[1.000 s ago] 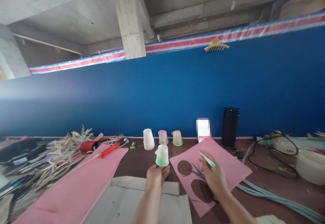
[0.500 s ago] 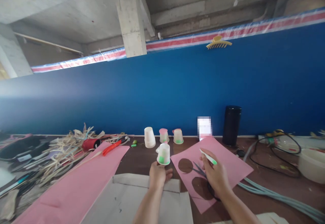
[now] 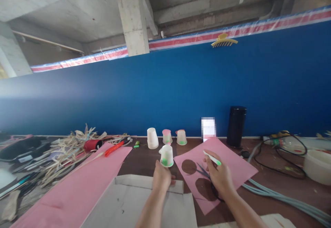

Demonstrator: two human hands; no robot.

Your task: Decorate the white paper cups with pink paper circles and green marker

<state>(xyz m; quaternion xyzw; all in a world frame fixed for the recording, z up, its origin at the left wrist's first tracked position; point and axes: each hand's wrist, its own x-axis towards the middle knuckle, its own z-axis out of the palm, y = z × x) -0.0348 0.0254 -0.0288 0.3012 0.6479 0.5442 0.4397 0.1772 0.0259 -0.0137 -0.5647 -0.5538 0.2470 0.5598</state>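
Observation:
My left hand (image 3: 162,178) is closed at the lower rim of a white paper cup (image 3: 167,155), turned upside down with green marks on its side. Some of its fingertips are hidden by the cup. In my right hand (image 3: 219,174) is a white marker (image 3: 212,157) with a green end, pinched between thumb and fingers. Beneath that hand lie dark scissors (image 3: 204,171) on a pink paper sheet (image 3: 230,164) with two round holes cut out. Farther back stand plain white cups (image 3: 152,138), stacked, and two green-marked cups (image 3: 167,138) (image 3: 181,138) with pink on top.
Left of my hands are a grey board (image 3: 139,204), a long pink sheet (image 3: 77,186), a red-handled tool (image 3: 113,149) and a heap of pale strips (image 3: 67,148). A black cylinder (image 3: 236,126), a black cable (image 3: 278,148), pale blue tubes (image 3: 281,197) and a white bucket (image 3: 318,166) are at right.
The cup at my left hand has turned slightly, so its green marks show differently. My left fingers have curled and shifted a little. The marker stays in my right hand, nearly unmoved.

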